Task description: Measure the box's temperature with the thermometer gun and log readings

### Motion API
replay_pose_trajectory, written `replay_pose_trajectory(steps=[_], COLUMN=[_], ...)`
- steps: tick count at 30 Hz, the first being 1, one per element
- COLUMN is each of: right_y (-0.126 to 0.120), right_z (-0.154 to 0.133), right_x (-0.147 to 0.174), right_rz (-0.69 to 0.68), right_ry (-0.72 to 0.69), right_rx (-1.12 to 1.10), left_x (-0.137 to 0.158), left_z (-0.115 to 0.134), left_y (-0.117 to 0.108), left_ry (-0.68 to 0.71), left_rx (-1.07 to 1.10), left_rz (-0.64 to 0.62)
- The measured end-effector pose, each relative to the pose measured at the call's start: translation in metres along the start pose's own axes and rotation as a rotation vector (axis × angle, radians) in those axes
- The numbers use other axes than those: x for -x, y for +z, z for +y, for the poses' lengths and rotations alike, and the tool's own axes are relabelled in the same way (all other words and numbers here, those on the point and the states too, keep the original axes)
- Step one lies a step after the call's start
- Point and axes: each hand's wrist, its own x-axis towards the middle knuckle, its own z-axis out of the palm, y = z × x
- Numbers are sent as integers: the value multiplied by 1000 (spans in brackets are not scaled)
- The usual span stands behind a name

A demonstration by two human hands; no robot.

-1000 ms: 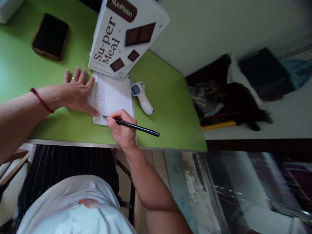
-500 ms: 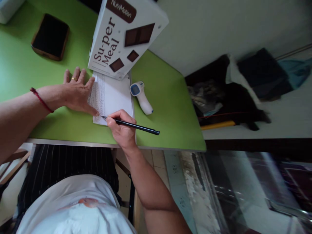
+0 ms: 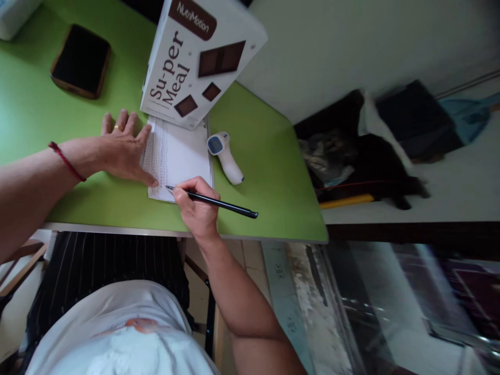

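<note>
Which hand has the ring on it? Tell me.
The left hand, lying flat on the edge of the paper; a gold ring shows on one finger. The right hand holds the pen and shows no ring.

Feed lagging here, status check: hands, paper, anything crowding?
Left hand flat on paper. Right hand grips pen, tip on paper. Box overlaps paper's far edge; thermometer beside.

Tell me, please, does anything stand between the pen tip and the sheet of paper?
Nothing visible does. The right hand holds the pen with its tip on the near edge of the paper, beside the left hand pressing the sheet's left edge.
</note>
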Motion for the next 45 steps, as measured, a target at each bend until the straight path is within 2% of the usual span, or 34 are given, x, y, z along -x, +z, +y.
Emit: replay_pose_trajectory(steps=[10, 17, 24, 37, 45], right_y=[1, 1, 1, 1, -1], right_z=[-1, 0, 2, 5, 5], right_x=[-2, -2, 0, 0, 0], right_rz=[-56, -66, 40, 8, -13], right_ry=[73, 52, 19, 56, 21], right_rx=[23, 18, -8, 49, 24], left_x=[4, 4, 5, 1, -3], left_z=[0, 0, 0, -4, -10], left_y=[-2, -3, -2, 1, 8], left_ry=[26, 23, 31, 36, 63], left_rx=[7, 37, -10, 8, 133], left_rz=[19, -1, 31, 28, 81])
